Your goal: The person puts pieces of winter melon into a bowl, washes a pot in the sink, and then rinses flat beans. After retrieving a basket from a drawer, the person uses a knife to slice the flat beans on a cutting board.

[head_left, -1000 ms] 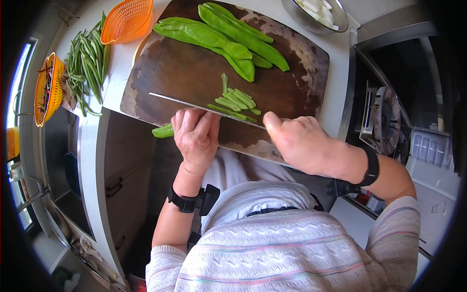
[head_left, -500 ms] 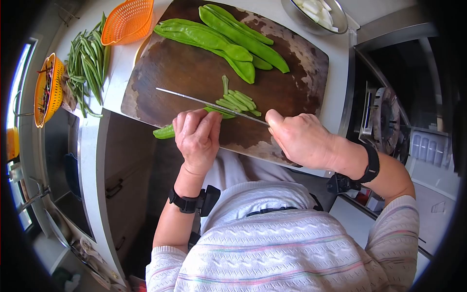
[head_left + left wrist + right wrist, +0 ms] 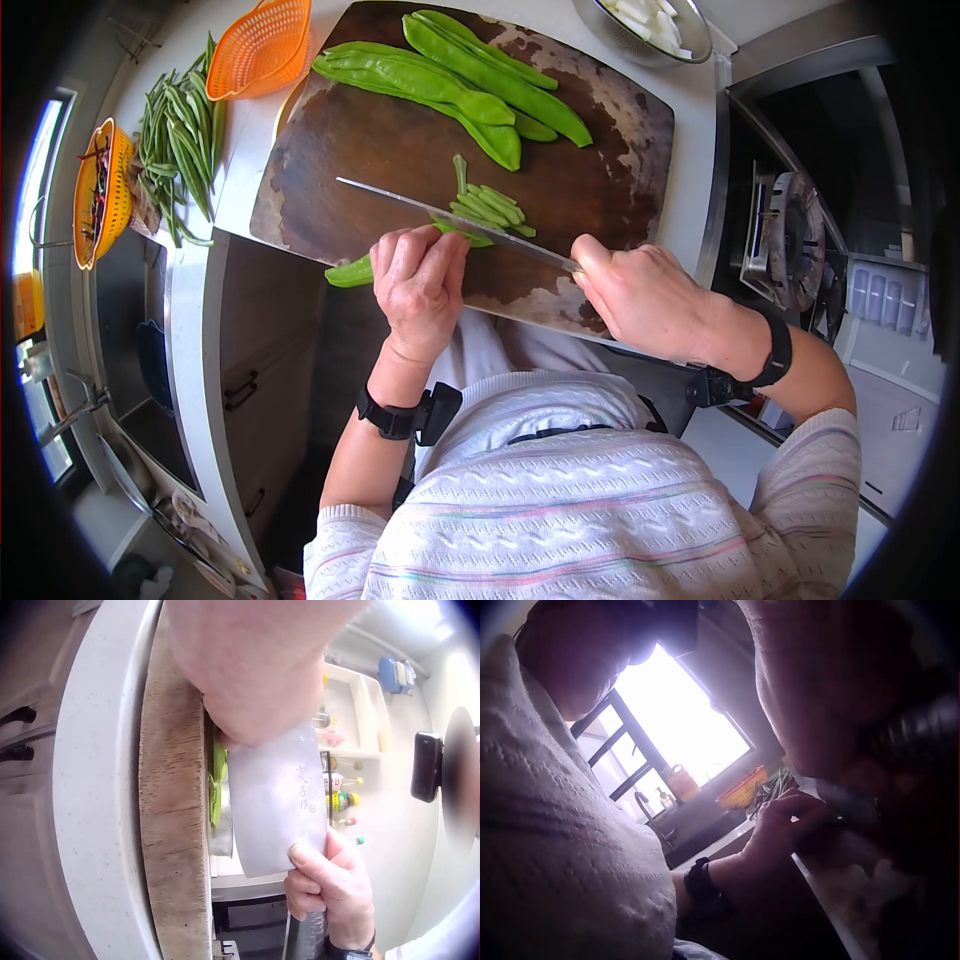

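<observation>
On the brown cutting board (image 3: 330, 150), my left hand (image 3: 420, 295) holds down a flat green bean pod (image 3: 350, 272) with bent fingers. The pod's far end sticks out left of the hand, over the board's near edge. My right hand (image 3: 650, 300) grips the handle of a cleaver (image 3: 270, 802), whose blade stands on edge just beside the left fingertips. In the left wrist view, the right thumb (image 3: 311, 859) presses on the blade's side. Several cut green strips (image 3: 488, 207) lie beyond the blade. Whole flat pods (image 3: 420, 82) are piled at the board's far side.
At the left are an orange basket (image 3: 217, 70), a heap of thin green beans (image 3: 180, 130) and a yellow basket (image 3: 120, 195). A metal bowl (image 3: 700, 52) with white pieces stands beyond the board. The stove (image 3: 795, 240) is at the right.
Both hands and the cleaver have shifted a little to the right. The held pod has moved right along with the left hand, while the cut strips stay nearly where they were.
</observation>
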Tool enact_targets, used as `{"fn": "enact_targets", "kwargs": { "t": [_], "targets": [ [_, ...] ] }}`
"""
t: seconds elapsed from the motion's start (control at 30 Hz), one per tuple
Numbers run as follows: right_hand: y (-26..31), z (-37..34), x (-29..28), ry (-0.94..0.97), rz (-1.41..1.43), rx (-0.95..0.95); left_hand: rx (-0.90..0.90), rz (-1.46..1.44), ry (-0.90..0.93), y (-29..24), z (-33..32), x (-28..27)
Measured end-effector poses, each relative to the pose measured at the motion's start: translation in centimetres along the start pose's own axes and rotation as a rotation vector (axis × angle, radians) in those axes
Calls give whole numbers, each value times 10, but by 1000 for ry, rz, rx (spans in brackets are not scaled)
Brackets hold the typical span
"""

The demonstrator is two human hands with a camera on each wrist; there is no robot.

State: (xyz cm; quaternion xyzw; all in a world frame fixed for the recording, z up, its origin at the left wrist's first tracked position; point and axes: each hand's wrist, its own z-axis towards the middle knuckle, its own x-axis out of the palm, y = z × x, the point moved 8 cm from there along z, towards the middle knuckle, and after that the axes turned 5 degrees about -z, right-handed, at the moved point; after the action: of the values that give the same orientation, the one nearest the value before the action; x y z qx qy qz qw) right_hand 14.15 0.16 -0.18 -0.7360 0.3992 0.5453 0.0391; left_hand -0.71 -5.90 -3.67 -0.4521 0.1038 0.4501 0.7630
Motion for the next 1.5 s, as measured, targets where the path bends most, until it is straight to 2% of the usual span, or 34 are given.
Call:
{"fn": "enact_targets", "kwargs": {
  "t": [0.2,0.37,0.5,0.77,0.83,0.9,0.97,1.2,1.3,1.5],
  "targets": [
    [5,1,5,-1,-51,-2,23,2,-41,0,-2,1],
    [7,19,13,-145,-57,-20,24,6,-56,0,-3,1],
    [-5,14,9,-93,13,-1,4,-10,-30,-2,-2,-2],
    [6,11,7,-28,3,-14,8,-9,-53,2,-4,0],
    [12,26,15,-126,-8,-53,11,-6,-57,0,-5,0],
    [11,27,12,-116,-30,-51,10,9,-52,2,-5,0],
    [1,26,11,-105,66,-22,6,0,-41,-1,-3,-2],
    [6,9,-1,-13,37,-16,-8,-13,-43,2,-4,-2],
    [8,18,5,-73,22,-55,-14,-10,-45,1,-3,-2],
    [7,30,11,-23,48,7,6,-7,-4,0,-1,-4]
  ]
}}
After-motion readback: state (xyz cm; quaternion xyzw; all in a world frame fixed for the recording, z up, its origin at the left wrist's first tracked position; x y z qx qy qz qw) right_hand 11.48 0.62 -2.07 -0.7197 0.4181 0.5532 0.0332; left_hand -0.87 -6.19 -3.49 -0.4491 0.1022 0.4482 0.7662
